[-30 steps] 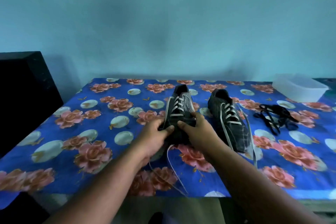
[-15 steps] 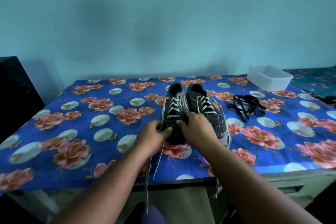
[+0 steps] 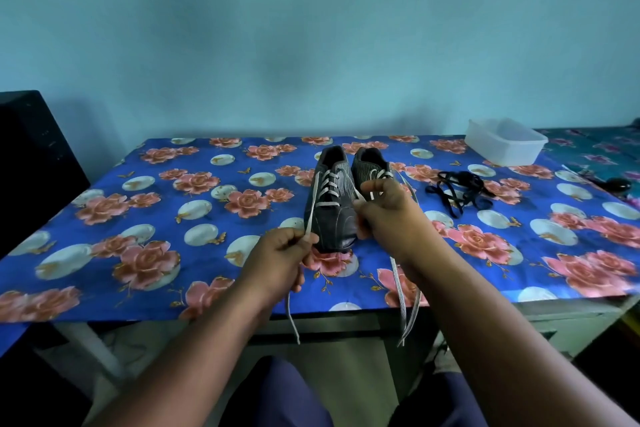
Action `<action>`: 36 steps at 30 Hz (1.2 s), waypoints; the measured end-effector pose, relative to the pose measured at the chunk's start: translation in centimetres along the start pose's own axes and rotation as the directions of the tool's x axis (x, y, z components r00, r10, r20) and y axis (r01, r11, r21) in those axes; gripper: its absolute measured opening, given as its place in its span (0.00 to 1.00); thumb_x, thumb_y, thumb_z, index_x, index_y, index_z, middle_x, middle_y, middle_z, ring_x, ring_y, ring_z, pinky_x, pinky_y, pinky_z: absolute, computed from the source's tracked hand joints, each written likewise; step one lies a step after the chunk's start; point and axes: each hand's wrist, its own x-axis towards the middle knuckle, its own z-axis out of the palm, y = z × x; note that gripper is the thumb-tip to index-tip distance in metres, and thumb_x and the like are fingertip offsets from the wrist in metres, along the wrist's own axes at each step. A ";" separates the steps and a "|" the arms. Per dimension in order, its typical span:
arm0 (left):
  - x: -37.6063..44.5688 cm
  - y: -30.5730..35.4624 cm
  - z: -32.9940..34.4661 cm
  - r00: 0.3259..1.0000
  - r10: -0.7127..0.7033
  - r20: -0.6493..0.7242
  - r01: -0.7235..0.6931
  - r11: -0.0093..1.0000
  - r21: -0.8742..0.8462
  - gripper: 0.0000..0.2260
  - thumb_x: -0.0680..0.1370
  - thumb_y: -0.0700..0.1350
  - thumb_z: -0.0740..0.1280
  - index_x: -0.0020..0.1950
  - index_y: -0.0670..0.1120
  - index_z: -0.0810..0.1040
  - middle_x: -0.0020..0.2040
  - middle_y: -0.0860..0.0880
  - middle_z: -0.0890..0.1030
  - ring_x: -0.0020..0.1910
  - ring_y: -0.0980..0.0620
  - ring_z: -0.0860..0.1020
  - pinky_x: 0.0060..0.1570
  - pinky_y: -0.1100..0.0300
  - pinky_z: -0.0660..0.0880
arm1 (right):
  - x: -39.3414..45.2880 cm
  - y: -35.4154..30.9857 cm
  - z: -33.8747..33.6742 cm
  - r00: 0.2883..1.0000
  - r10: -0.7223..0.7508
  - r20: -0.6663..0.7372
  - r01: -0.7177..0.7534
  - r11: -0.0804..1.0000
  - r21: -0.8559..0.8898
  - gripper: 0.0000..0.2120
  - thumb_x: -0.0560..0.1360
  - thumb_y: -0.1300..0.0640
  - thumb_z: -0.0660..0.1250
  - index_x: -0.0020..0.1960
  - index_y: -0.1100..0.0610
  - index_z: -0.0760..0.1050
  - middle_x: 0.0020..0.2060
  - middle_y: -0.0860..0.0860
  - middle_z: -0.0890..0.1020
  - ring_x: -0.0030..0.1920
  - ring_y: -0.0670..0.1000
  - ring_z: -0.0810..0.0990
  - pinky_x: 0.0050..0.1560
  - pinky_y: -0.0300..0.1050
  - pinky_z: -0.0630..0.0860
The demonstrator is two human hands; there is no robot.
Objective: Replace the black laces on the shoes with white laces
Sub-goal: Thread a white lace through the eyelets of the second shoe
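1. Shoes: the left shoe (image 3: 330,198) and right shoe (image 3: 370,166) stand side by side just beyond both hands, toes toward the person, long axes running away from them.
2. Left hand (image 3: 280,260), nearer the person, pinches one end of the white lace (image 3: 311,204), which rises to the left shoe's upper eyelets.
3. Right hand (image 3: 384,208), higher and farther out, pinches the other end above the toes.
4. Black laces (image 3: 457,189) lie heaped well to the right of the right hand.
5. Tying seems next; both ends must cross between the hands.
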 end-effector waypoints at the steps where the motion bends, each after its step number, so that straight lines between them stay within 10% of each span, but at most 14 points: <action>1: -0.9 0.3 0.3 1.000 -0.001 0.010 0.002 0.999 -0.047 0.08 0.84 0.43 0.64 0.53 0.42 0.82 0.37 0.46 0.80 0.26 0.52 0.72 0.26 0.60 0.72 | -0.9 -0.2 -0.3 1.000 -0.016 0.014 0.016 0.999 -0.030 0.10 0.82 0.60 0.65 0.61 0.54 0.70 0.31 0.50 0.82 0.30 0.49 0.78 0.37 0.46 0.75; 7: -5.0 -0.4 2.3 0.999 -0.041 0.009 0.042 0.961 -0.272 0.06 0.84 0.38 0.64 0.56 0.39 0.79 0.40 0.46 0.85 0.31 0.49 0.79 0.32 0.56 0.79 | -6.3 1.6 -0.3 0.996 0.019 0.085 -0.016 0.999 -0.038 0.14 0.84 0.62 0.62 0.68 0.51 0.69 0.38 0.52 0.85 0.30 0.53 0.80 0.32 0.41 0.75; 13: -6.7 -4.7 4.6 0.997 -0.081 0.009 0.081 0.973 -0.215 0.07 0.81 0.32 0.66 0.55 0.40 0.82 0.45 0.43 0.88 0.41 0.42 0.86 0.39 0.54 0.80 | -9.5 8.5 1.8 0.996 -0.085 0.031 0.090 0.906 -0.414 0.21 0.79 0.55 0.61 0.71 0.47 0.73 0.45 0.48 0.87 0.46 0.48 0.87 0.50 0.52 0.82; 25: -7.2 -8.9 5.6 1.000 -0.005 0.025 0.006 0.999 -0.032 0.08 0.80 0.44 0.68 0.45 0.48 0.86 0.40 0.43 0.86 0.39 0.50 0.82 0.43 0.52 0.78 | -12.2 10.7 3.4 0.972 -0.236 -0.003 0.185 0.769 -0.612 0.10 0.79 0.55 0.66 0.58 0.47 0.82 0.46 0.47 0.87 0.47 0.52 0.84 0.47 0.51 0.79; 32: -5.9 -5.4 1.8 0.913 0.393 -0.107 -0.253 0.753 0.607 0.23 0.79 0.62 0.66 0.30 0.50 0.70 0.24 0.52 0.70 0.25 0.51 0.71 0.29 0.52 0.66 | -10.7 8.4 0.2 0.956 -0.269 -0.119 0.135 0.762 -0.634 0.05 0.79 0.51 0.70 0.51 0.48 0.84 0.39 0.46 0.86 0.40 0.49 0.84 0.42 0.48 0.79; 35: -2.8 -2.5 0.8 0.885 0.424 -0.191 -0.298 0.833 0.466 0.06 0.78 0.52 0.72 0.53 0.53 0.82 0.43 0.55 0.83 0.40 0.56 0.80 0.44 0.53 0.79 | -7.2 6.6 -2.4 0.925 -0.279 -0.257 0.111 0.847 -0.519 0.04 0.80 0.52 0.68 0.49 0.49 0.82 0.37 0.46 0.85 0.35 0.42 0.83 0.38 0.43 0.78; 36: -1.5 -2.0 0.8 0.914 0.367 -0.171 -0.260 0.856 0.446 0.16 0.78 0.51 0.73 0.65 0.50 0.79 0.54 0.52 0.83 0.50 0.55 0.82 0.54 0.51 0.80 | -5.7 6.4 -3.5 0.911 -0.293 -0.292 0.104 0.845 -0.525 0.04 0.81 0.51 0.67 0.52 0.49 0.81 0.42 0.46 0.85 0.40 0.42 0.84 0.41 0.41 0.76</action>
